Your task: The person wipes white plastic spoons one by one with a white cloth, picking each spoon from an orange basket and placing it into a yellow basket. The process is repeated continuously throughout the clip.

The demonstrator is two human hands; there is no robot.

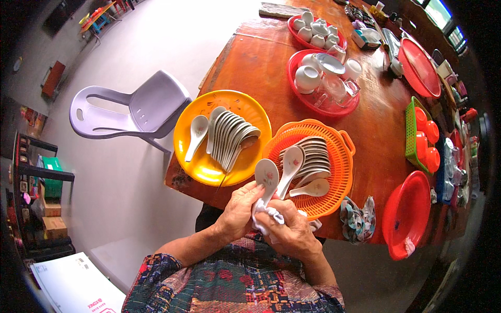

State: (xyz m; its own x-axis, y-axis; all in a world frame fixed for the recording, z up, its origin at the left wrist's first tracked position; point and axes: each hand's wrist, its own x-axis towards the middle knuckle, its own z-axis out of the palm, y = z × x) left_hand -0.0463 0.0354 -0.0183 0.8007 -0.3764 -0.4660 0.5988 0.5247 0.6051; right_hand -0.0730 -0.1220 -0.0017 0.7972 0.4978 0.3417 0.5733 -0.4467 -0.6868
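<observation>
A white soup spoon (267, 176) with a pink flower in its bowl is held upright before me. My left hand (240, 209) pinches it with the thumb on the bowl's lower edge. Around the handle, my right hand (291, 227) grips a white cloth (266, 213). Just beyond my hands, an orange plastic colander (342, 187) holds stacked soup spoons (315, 154), with a few loose ones, including a flowered spoon (292, 158), on top. Left of it, a yellow plate (188, 168) carries another row of nested spoons (233, 135) and a single spoon (197, 133) lying apart.
On the wooden table (254, 51), a red basin (297, 98) holds cups and glasses; a farther red tray (293, 29) holds white cups. At right are a green basket (411, 144) of orange cups, a red basin (407, 211) and a crumpled cloth (358, 219). A lilac chair (156, 103) stands left.
</observation>
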